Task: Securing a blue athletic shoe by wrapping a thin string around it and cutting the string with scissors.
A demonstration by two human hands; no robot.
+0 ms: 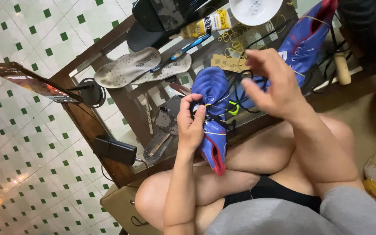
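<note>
The blue shoe [214, 117] with red trim rests on your crossed knees, its toe pointing away from you toward the bench [122, 109]. Your left hand [191, 124] grips its side, thumb pressed by the black laces [236, 87]. Your right hand [270, 82] hovers just above and beyond it, fingers half curled around a loop of lace; the hand is blurred, so you cannot tell how firmly it pinches.

Two blue shoes are in view: the second [305, 39] lies on the bench past your right hand. Two grey insoles [142, 66] lie side by side beyond your left hand, with one blue toothbrush [188, 47] across them. Further off sits one glue tube [203, 27] with a yellow label, lying on its side, and one white bowl [253, 9]. A tan card tag [228, 62] lies just beyond your right hand, beside scattered yellow rubber bands [236, 37].
</note>
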